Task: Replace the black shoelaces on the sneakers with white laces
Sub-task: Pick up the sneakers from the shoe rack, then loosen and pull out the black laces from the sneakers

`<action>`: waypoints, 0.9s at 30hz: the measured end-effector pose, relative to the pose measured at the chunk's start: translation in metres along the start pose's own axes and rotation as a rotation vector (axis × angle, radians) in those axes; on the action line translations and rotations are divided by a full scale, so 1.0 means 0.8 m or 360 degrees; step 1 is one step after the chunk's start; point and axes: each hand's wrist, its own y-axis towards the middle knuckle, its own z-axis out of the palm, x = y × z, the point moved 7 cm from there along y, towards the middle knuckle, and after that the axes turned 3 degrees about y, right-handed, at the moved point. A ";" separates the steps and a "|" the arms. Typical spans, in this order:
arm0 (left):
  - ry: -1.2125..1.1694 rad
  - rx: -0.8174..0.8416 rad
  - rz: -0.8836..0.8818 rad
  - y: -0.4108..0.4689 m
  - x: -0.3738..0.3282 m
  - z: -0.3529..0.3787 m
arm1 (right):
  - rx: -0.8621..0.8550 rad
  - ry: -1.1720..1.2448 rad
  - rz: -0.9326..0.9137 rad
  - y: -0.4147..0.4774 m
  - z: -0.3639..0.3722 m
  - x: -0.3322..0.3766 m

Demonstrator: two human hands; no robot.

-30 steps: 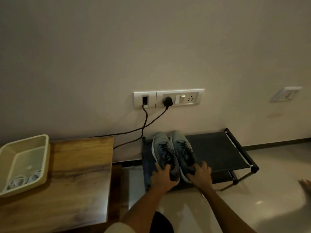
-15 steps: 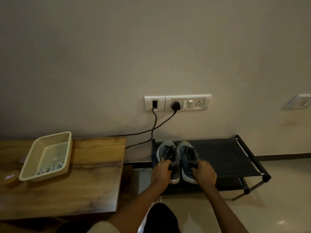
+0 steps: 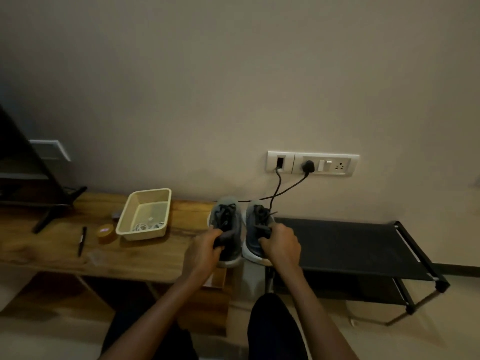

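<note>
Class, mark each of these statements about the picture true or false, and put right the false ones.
1. The left hand and the right hand each grip one of the sneakers. True.
2. The sneakers have no laces in them. False: black laces are on them.
3. The cream tray stands on the wooden table. True.
4. The tray holds nothing. False: white laces lie in it.
5. The pen lies to the right of the tray. False: the pen lies to its left, on the table.
</note>
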 end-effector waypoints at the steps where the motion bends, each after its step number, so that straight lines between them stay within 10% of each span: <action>1: -0.0008 -0.0022 -0.0031 -0.004 0.016 -0.010 | 0.0005 0.0028 -0.0029 -0.003 0.013 0.012; 21: 0.0126 0.0067 -0.0417 -0.049 0.212 0.006 | 0.0066 -0.0009 -0.0354 -0.038 0.228 0.063; 27: 0.0248 0.0155 -0.0650 -0.051 0.199 0.003 | 0.0642 -0.0009 -0.0213 -0.012 0.224 0.066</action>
